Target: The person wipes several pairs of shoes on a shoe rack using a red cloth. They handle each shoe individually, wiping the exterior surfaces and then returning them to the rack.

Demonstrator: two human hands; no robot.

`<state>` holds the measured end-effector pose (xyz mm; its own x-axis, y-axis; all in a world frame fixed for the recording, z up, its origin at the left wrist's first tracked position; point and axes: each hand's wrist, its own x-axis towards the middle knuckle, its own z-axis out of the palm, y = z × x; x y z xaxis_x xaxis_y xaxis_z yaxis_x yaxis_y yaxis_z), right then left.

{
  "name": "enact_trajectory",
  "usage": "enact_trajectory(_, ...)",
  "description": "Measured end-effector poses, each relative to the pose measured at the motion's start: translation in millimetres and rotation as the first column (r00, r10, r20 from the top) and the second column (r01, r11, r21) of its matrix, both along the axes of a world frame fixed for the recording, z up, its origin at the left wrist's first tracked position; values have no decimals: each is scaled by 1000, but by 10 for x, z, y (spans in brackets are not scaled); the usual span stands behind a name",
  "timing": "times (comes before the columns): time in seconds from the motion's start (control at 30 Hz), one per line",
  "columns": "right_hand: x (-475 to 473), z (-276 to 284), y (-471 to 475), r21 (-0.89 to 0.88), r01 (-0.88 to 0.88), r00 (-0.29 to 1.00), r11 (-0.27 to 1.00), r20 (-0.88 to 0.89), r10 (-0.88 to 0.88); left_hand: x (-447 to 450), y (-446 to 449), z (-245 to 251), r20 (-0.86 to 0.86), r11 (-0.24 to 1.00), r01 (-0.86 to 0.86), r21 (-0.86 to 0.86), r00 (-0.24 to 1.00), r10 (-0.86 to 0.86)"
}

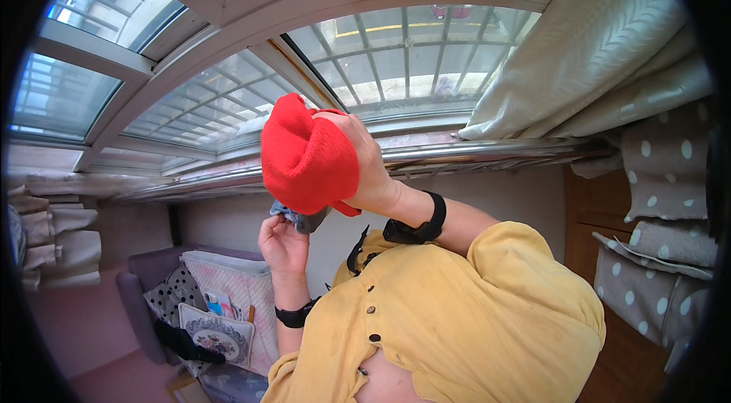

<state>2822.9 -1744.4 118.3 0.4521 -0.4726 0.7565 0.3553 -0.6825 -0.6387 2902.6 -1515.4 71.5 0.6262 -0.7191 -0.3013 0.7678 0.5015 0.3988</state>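
Note:
A bunched red cloth [308,160] is in my right hand [365,166], held up before the window, with the fingers partly hidden behind it. Below and to the left, my left hand [285,243] pinches a blue-grey object [301,220], perhaps fabric or a cap, just under the red cloth. The cloth covers its upper part, so I cannot tell exactly what it is. Both wrists wear black straps.
A metal railing [491,153] runs along the sill below a barred window [400,55]. A pale curtain [588,55] hangs at right, near polka-dot fabric [657,157]. A purple sofa [143,300] with cushions [220,337] stands lower left.

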Motion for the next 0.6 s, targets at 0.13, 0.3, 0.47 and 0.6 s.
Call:
enact_trajectory(0.13, 36, 17, -5, 77, -113, 991, 991, 74, 107, -115, 59, 122, 26, 997, 77, -32, 997, -76)
enact_trajectory(0.3, 66, 59, 104, -25, -83, 996, 996, -17, 83, -258, 125, 136, 208, 990, 13, 138, 977, -42)
enact_trajectory(0.47, 34, -80, 149, -123, -59, 994, 991, -97, 47, -297, 135, -1, 172, 980, -46, 196, 985, 12)
enact_trajectory(0.6, 83, -314, 140, -110, -106, 975, 988, -205, 81, -295, 99, -76, 31, 966, -113, 232, 994, 109)
